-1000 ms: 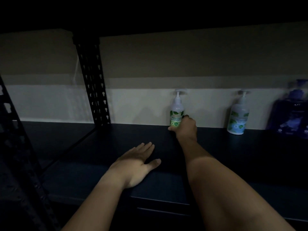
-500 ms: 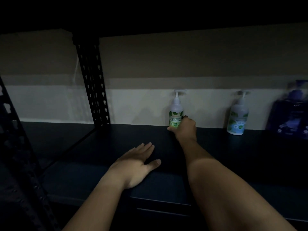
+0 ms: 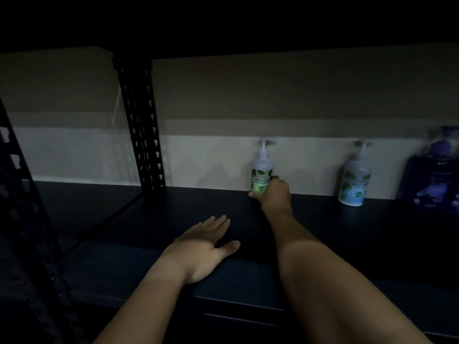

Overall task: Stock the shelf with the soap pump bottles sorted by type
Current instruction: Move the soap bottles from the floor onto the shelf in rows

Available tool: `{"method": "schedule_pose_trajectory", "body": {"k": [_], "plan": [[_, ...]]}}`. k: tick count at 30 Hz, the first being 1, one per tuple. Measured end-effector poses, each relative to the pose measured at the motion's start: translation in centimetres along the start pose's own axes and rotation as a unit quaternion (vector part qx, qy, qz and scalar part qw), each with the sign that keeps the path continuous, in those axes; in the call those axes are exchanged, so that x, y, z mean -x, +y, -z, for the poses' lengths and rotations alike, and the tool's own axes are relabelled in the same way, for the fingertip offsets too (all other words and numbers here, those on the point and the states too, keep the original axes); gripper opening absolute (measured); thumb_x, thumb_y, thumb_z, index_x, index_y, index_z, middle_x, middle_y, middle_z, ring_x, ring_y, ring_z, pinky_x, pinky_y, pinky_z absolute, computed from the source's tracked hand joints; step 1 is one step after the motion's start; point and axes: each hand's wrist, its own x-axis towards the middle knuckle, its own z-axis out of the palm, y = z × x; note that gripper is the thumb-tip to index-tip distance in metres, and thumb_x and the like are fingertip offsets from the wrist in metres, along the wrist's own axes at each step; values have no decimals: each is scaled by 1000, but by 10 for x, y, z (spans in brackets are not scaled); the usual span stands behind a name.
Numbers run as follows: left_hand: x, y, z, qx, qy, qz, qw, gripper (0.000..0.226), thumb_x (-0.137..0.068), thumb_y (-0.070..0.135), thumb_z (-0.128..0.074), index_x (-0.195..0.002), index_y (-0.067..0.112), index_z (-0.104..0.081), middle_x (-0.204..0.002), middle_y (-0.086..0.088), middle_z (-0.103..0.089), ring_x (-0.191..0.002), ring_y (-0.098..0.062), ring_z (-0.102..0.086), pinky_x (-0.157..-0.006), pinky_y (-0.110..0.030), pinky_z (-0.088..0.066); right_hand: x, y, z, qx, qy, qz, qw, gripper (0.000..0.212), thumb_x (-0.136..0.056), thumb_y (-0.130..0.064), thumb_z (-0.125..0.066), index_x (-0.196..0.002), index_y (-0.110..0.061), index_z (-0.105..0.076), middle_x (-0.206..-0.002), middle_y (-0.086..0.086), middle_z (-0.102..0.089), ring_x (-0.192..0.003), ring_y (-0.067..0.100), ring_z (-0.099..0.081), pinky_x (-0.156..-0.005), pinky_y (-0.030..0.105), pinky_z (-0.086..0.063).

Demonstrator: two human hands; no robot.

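White green-labelled soap pump bottle upright at rear of dark shelf, label facing viewer, right hand gripping its base, left hand flat, fingers extended, holding nothing.

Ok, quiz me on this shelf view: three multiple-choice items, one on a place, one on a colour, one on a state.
1. Where does the green-label bottle stand?
A. at the back of the shelf, by the wall
B. at the front edge
C. lying on its side in the middle

2. What colour is the bottle at far right?
A. red
B. blue-purple
C. yellow

3. What is the left hand doing?
A. holding a bottle
B. making a fist in the air
C. resting flat on the shelf

Key: 1 A, it stands upright against the pale wall, in the right hand's grip. 2 B, its body shows dark blue-purple. 3 C, its fingers lie straight on the dark board.
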Motion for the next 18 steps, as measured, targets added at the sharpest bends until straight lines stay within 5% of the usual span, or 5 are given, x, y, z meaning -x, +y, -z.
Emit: {"method": "schedule_pose_trajectory", "body": {"k": [13, 18], "plan": [[3, 3, 1, 11, -2, 5, 1000, 73, -104, 66, -33, -166, 36, -9, -171, 23, 2, -156, 3, 4, -127, -23, 1, 26, 11, 21, 26, -4, 21, 999, 63, -77, -22, -90, -124, 2, -55, -127, 20, -62, -116, 34, -62, -90, 35, -51], [10, 10, 1, 29, 30, 13, 999, 71, -102, 66, -38, -164, 35, -21, -171, 21, -9, -158, -3, -4, -126, -27, -6, 71, 26, 50, 32, -30, 50, 998, 63, -83, -22, -84, -136, -5, -56, -132, 17, -64, -123, 30, -62, -103, 36, -51]]}}
